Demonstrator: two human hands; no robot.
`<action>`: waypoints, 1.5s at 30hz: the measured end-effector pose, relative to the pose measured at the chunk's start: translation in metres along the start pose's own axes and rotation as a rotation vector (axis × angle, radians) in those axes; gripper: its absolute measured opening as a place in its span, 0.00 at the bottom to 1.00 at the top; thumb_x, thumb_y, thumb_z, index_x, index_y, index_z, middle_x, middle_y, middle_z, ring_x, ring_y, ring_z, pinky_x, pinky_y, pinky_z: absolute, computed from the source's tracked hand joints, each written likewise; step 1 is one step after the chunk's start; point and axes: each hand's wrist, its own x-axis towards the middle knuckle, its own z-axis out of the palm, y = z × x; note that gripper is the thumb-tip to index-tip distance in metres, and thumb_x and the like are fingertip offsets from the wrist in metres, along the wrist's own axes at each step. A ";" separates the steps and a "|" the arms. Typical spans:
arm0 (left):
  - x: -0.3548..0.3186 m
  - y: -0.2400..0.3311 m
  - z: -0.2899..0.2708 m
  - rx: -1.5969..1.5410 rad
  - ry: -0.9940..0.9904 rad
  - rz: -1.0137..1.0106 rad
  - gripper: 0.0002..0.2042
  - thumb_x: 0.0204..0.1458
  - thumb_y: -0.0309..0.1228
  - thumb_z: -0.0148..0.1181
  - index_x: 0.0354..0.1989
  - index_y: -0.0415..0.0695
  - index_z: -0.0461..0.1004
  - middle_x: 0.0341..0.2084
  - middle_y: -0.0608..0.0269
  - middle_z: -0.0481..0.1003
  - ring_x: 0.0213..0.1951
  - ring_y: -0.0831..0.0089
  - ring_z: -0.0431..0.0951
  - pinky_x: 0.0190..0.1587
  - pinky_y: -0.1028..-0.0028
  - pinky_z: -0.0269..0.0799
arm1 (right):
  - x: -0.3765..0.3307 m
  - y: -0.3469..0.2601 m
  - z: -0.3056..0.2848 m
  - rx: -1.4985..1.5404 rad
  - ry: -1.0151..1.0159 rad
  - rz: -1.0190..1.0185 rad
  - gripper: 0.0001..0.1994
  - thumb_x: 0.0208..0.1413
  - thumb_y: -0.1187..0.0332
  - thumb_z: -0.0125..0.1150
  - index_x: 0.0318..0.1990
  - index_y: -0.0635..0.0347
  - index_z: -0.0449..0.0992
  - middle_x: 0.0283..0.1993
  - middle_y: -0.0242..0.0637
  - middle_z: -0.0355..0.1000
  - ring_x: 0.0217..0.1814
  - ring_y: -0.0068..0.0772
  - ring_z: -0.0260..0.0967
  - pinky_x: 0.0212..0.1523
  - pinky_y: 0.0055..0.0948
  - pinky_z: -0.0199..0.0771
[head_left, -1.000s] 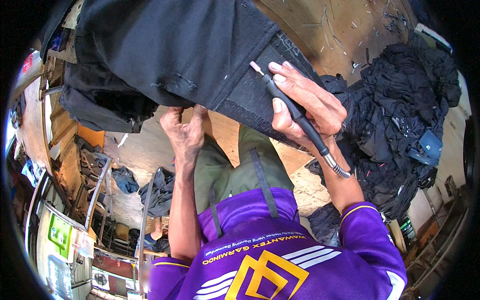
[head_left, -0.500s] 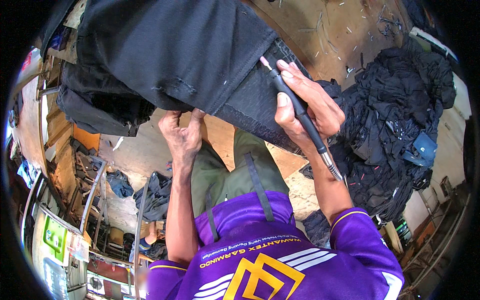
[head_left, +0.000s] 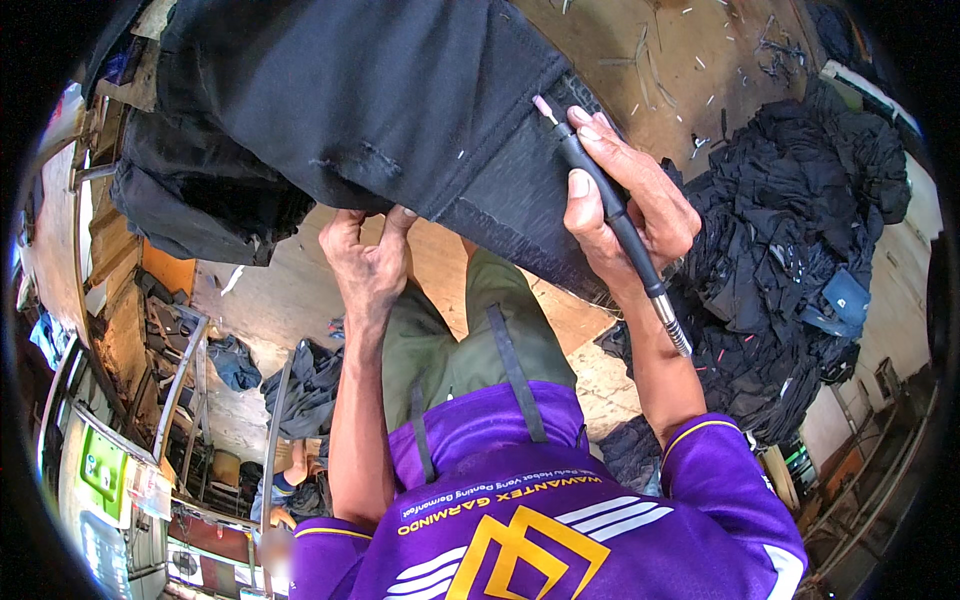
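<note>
A black denim garment [head_left: 330, 90], probably a trouser leg, stretches across the upper part of the view, with a frayed worn patch and a stitched seam. My right hand [head_left: 640, 200] is closed round a black rotary grinder handpiece [head_left: 614, 220], whose small pink stone tip points up-left at the seam near the garment's end. Whether the tip touches the cloth I cannot tell. Below the worn patch, my left hand [head_left: 368, 255] pinches the garment's near edge between thumb and fingers; the fingertips are partly hidden under the cloth.
A big heap of black garments [head_left: 770, 260] lies to the right. More black cloth [head_left: 200, 195] hangs at the left. Scraps and thread bits [head_left: 690, 60] litter the brown surface at the top. Metal rails [head_left: 185, 385] and a person's arm [head_left: 297, 468] appear at lower left.
My right hand and the grinder handpiece have shifted slightly right, with the tip a little higher. The garment's end has moved slightly with them. My left hand keeps its pinch.
</note>
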 end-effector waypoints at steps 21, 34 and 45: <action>-0.003 -0.002 -0.001 -0.054 -0.015 -0.001 0.10 0.58 0.24 0.76 0.45 0.35 0.85 0.38 0.54 0.89 0.42 0.68 0.88 0.52 0.65 0.81 | -0.005 -0.007 -0.004 0.094 -0.181 -0.105 0.16 0.46 0.78 0.75 0.45 0.69 0.88 0.44 0.52 0.88 0.53 0.51 0.90 0.62 0.50 0.90; -0.003 -0.002 0.000 -0.057 -0.019 -0.019 0.10 0.58 0.26 0.77 0.44 0.35 0.85 0.37 0.55 0.89 0.41 0.68 0.87 0.50 0.66 0.81 | -0.006 -0.008 -0.003 0.247 -0.355 -0.200 0.16 0.47 0.78 0.74 0.46 0.68 0.89 0.44 0.50 0.87 0.54 0.50 0.89 0.62 0.51 0.90; -0.002 0.025 -0.026 0.214 -0.084 0.192 0.14 0.55 0.32 0.81 0.44 0.37 0.86 0.40 0.57 0.87 0.46 0.64 0.85 0.53 0.64 0.77 | -0.008 0.001 -0.013 0.117 -0.019 -0.054 0.13 0.57 0.74 0.71 0.49 0.70 0.87 0.48 0.55 0.88 0.55 0.51 0.89 0.62 0.49 0.89</action>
